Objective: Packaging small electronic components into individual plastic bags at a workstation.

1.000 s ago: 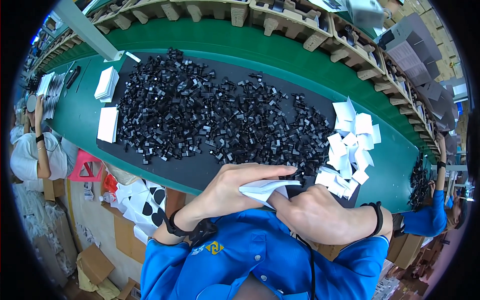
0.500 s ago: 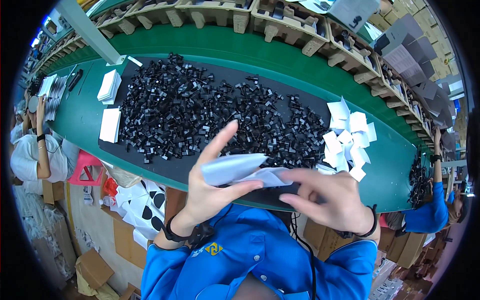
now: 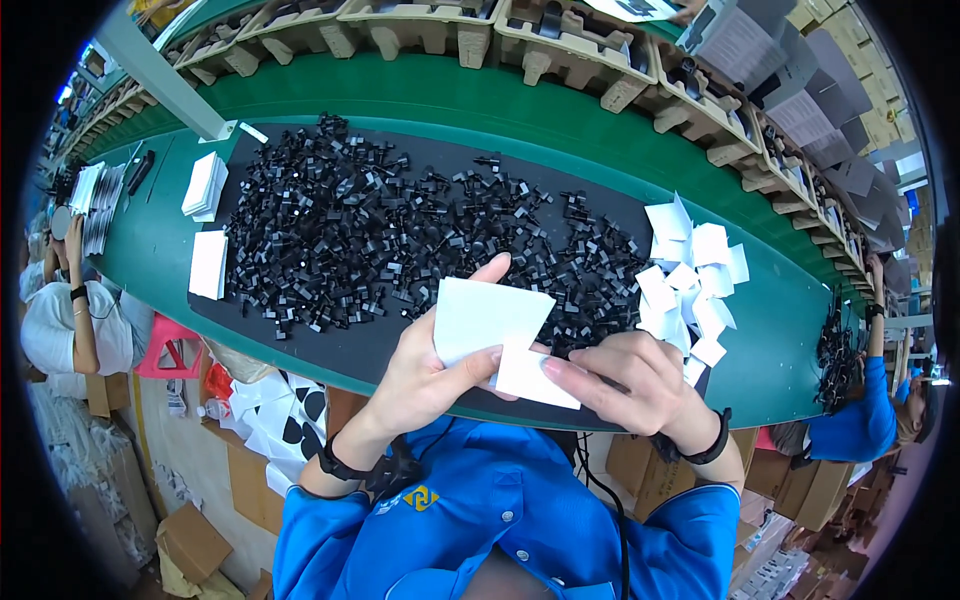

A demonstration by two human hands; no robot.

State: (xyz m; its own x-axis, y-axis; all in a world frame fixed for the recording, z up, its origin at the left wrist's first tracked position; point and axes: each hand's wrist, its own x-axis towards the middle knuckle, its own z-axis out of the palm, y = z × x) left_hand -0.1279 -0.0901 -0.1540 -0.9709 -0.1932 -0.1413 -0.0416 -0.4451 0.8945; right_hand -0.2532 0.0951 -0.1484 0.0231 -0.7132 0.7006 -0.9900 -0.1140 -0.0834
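White paper [image 3: 488,318] (one folded sheet or two, which cannot be told) is gripped by the left hand [image 3: 412,378] and pinched at its lower right part by the right hand [image 3: 645,380], above the near edge of the green table [image 3: 775,340]. Small black parts [image 3: 430,235] are heaped on the dark mat [image 3: 325,350] beyond, loose white papers [image 3: 710,245] at its right end.
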